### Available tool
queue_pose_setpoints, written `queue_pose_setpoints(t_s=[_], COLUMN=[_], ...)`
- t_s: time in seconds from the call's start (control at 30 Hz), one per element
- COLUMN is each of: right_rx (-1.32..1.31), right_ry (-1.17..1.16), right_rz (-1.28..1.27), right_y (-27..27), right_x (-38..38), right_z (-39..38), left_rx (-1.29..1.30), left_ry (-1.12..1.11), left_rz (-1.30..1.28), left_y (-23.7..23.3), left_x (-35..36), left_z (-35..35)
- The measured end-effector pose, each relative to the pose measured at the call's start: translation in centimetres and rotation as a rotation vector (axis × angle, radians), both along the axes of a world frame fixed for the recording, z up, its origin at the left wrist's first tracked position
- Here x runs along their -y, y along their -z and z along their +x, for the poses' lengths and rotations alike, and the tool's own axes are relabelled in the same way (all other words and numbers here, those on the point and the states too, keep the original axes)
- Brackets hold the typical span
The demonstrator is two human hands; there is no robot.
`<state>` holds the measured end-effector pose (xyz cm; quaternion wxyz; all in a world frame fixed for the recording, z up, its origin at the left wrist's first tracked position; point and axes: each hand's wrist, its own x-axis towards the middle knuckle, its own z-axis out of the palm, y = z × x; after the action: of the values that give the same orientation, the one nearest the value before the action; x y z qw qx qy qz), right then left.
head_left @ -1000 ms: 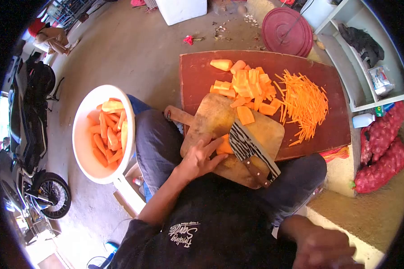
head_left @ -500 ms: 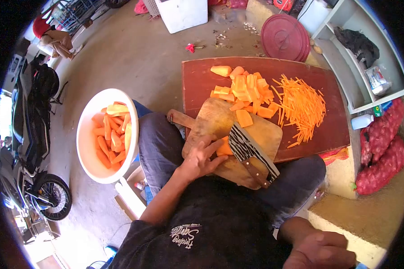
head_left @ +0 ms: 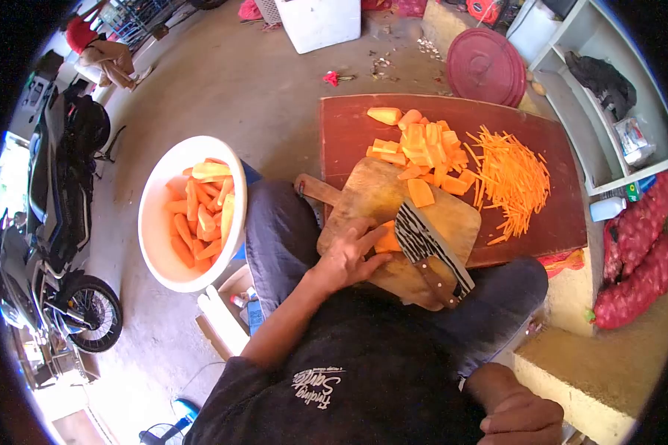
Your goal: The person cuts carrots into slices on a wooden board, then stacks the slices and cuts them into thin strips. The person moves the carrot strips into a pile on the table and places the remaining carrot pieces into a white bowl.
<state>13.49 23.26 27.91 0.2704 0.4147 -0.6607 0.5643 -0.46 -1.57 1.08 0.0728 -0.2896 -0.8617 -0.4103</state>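
Observation:
On the wooden cutting board (head_left: 364,194), my left hand (head_left: 346,256) has its thumb and fingers closed about a carrot piece (head_left: 386,237). Right beside that piece lies a knife (head_left: 432,256) with a black-and-white striped blade and a brown riveted handle, no hand on it. My right hand (head_left: 523,415) is off the board at the lower right, its fingers curled in, nothing showing in them. Behind the board, cut carrot chunks (head_left: 430,144) are heaped on a red-brown table (head_left: 349,122), next to a pile of carrot strips (head_left: 516,182).
A white tub (head_left: 152,245) of peeled carrots stands left of my knee. Mesh sacks (head_left: 631,297) of red bulbs and a grey shelf (head_left: 571,141) are at the right. A motorbike (head_left: 67,297) is at the far left; a person (head_left: 107,59) sits low at the back left.
The whole view has shifted slightly, so the scene sits further right. My right hand has drawn lower and nearer my body. My left hand stays on the carrot piece, and the knife lies still.

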Motion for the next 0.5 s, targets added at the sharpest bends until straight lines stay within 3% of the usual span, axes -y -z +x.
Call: queue_pose_setpoints(t_s=[0.07, 0.13, 0.3, 0.4, 0.47, 0.5], right_rx=[0.059, 0.304, 0.099, 0.258, 0.515, 0.662], right_ry=[0.022, 0.066, 0.111, -0.061, -0.078, 0.006], right_rz=[0.068, 0.275, 0.02, -0.026, 0.344, 0.716], right_y=[-0.3, -3.6, -1.1, 3.3, -0.5, -5.5], right_x=[-0.2, -0.9, 0.4, -5.0, -4.4, -1.5], right_z=[0.3, 1.1, 0.7, 2.9, 2.1, -0.7], left_rx=[0.037, 0.049, 0.005, 0.007, 0.046, 0.061], left_ry=[-0.005, 0.005, 0.004, 0.028, 0.013, 0.012], left_rz=[0.01, 0.025, 0.017, 0.039, 0.053, 0.065], left_y=[0.1, 0.3, 0.4, 0.0, -0.6, -0.8], left_x=[0.1, -0.1, -0.1, 0.1, 0.1, -0.1], left_z=[0.0, -0.1, 0.0, -0.3, -0.1, -0.2])
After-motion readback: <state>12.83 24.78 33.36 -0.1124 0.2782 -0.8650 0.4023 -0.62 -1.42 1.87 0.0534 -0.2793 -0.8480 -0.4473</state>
